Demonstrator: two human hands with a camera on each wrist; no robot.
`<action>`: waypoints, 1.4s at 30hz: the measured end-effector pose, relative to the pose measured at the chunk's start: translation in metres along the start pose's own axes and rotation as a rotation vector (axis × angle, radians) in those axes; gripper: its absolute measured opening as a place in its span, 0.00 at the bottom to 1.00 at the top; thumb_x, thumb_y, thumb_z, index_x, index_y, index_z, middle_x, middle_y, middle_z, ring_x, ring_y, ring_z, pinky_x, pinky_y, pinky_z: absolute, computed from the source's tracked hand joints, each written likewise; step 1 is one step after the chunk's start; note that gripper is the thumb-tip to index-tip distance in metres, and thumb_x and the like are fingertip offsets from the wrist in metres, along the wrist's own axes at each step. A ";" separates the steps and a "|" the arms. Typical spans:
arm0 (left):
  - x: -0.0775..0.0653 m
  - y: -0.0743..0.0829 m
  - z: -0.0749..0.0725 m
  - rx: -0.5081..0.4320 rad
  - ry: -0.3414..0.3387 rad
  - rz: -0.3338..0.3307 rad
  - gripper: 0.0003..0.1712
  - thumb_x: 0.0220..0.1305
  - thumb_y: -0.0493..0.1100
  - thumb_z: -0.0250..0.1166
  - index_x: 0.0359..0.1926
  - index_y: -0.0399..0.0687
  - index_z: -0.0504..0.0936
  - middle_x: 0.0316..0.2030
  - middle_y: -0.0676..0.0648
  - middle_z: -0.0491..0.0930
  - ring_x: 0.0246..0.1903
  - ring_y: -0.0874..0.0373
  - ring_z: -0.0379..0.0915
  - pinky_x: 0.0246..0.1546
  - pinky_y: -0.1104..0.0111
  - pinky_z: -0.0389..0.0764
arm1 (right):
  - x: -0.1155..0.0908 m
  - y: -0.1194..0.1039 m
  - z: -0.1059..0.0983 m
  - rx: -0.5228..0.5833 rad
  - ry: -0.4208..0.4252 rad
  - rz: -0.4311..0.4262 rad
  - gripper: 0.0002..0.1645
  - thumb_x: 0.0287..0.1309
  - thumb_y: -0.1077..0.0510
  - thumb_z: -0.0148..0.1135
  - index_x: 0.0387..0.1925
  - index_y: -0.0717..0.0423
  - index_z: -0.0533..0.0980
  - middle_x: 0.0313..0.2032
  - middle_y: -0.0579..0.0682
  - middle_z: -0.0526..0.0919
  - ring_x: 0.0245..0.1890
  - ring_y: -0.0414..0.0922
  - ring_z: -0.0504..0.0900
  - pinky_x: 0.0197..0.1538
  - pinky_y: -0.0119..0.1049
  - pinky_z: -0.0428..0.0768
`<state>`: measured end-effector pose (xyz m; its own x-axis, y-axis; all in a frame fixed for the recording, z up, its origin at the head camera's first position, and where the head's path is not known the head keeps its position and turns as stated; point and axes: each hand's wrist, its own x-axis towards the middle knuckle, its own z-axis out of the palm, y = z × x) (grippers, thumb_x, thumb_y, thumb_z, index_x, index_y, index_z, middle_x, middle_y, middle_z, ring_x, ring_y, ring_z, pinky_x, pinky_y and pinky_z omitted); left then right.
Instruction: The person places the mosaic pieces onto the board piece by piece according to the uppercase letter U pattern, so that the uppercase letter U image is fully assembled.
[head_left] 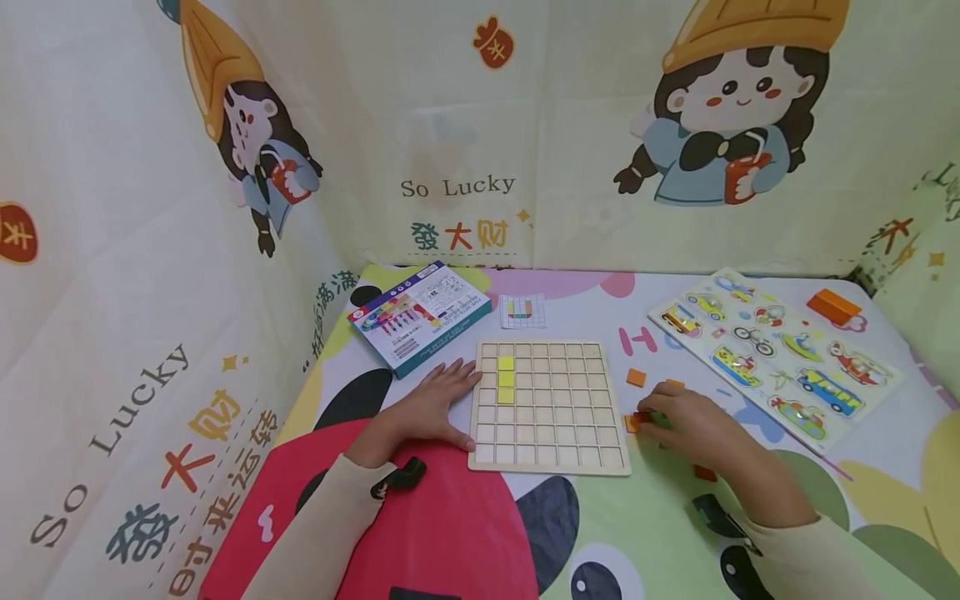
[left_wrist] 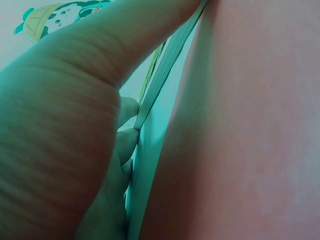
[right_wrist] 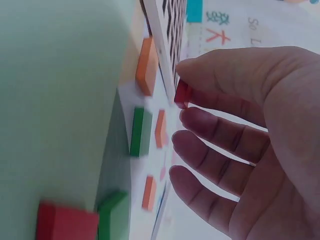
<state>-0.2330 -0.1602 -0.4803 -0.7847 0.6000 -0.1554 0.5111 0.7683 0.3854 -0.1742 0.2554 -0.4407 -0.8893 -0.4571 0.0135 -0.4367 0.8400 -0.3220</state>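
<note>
A wooden grid board [head_left: 566,425] lies in the middle of the table, with several yellow squares [head_left: 506,380] lined up in one column near its upper left. My left hand [head_left: 427,406] rests at the board's left edge, fingers spread and thumb against the lower side. Between thumb and index finger, my right hand [head_left: 693,421] pinches a small red block [right_wrist: 183,94], just off the board's right edge. Under and around that hand lie loose orange blocks [right_wrist: 146,67], green blocks [right_wrist: 141,131] and another red block [right_wrist: 67,222]. The hand partly hides them in the head view.
Behind the left hand lies a flat printed box [head_left: 420,312], beside a small card [head_left: 522,311] with a grid pattern. A vehicle picture board [head_left: 776,354] sits at the right, with an orange stack [head_left: 834,307] beyond it. Printed curtains [head_left: 450,108] enclose the table.
</note>
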 end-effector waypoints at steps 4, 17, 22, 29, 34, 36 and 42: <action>0.000 0.001 0.000 0.005 -0.006 -0.005 0.70 0.36 0.77 0.70 0.77 0.56 0.51 0.76 0.54 0.43 0.74 0.57 0.27 0.71 0.57 0.32 | 0.006 -0.004 0.003 0.013 0.000 -0.025 0.12 0.54 0.55 0.72 0.40 0.54 0.84 0.37 0.43 0.79 0.35 0.42 0.75 0.39 0.40 0.79; 0.001 -0.002 -0.002 -0.001 0.000 0.021 0.70 0.36 0.76 0.70 0.77 0.54 0.51 0.76 0.52 0.43 0.74 0.55 0.28 0.71 0.56 0.32 | 0.031 -0.029 0.011 -0.010 0.042 -0.122 0.08 0.55 0.55 0.72 0.37 0.51 0.84 0.32 0.40 0.78 0.30 0.36 0.75 0.34 0.34 0.78; 0.002 -0.002 -0.002 -0.013 -0.001 0.022 0.70 0.37 0.76 0.71 0.77 0.55 0.50 0.76 0.53 0.43 0.74 0.56 0.27 0.71 0.57 0.31 | 0.042 -0.041 0.014 -0.008 0.017 -0.142 0.08 0.56 0.56 0.70 0.38 0.51 0.84 0.32 0.40 0.78 0.28 0.35 0.74 0.34 0.34 0.78; 0.002 -0.001 0.000 -0.013 -0.011 0.004 0.70 0.36 0.75 0.71 0.77 0.55 0.51 0.76 0.53 0.43 0.74 0.56 0.27 0.70 0.59 0.30 | 0.053 -0.056 0.016 -0.015 -0.015 -0.145 0.10 0.56 0.54 0.71 0.40 0.52 0.84 0.32 0.40 0.77 0.29 0.36 0.74 0.35 0.34 0.78; 0.002 -0.002 0.001 -0.010 -0.007 0.015 0.71 0.36 0.77 0.70 0.77 0.55 0.51 0.76 0.53 0.43 0.74 0.56 0.27 0.70 0.59 0.30 | 0.062 -0.067 0.023 -0.029 -0.038 -0.134 0.11 0.55 0.54 0.71 0.41 0.51 0.84 0.32 0.40 0.77 0.29 0.37 0.73 0.36 0.34 0.78; 0.002 -0.003 0.001 -0.009 -0.006 0.019 0.71 0.36 0.77 0.70 0.77 0.55 0.51 0.76 0.53 0.43 0.74 0.56 0.27 0.70 0.59 0.30 | 0.065 -0.071 0.026 -0.036 -0.044 -0.151 0.11 0.55 0.54 0.70 0.41 0.51 0.84 0.32 0.40 0.77 0.29 0.37 0.73 0.35 0.33 0.77; 0.002 -0.004 0.002 0.001 -0.005 0.023 0.70 0.37 0.77 0.69 0.77 0.55 0.50 0.76 0.53 0.42 0.74 0.57 0.26 0.70 0.58 0.30 | 0.072 -0.084 0.033 -0.041 -0.033 -0.204 0.11 0.55 0.54 0.70 0.41 0.50 0.84 0.31 0.40 0.77 0.29 0.37 0.72 0.35 0.33 0.77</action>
<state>-0.2364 -0.1618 -0.4840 -0.7707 0.6189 -0.1514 0.5295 0.7544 0.3880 -0.1968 0.1421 -0.4438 -0.7771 -0.6279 0.0437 -0.6133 0.7397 -0.2768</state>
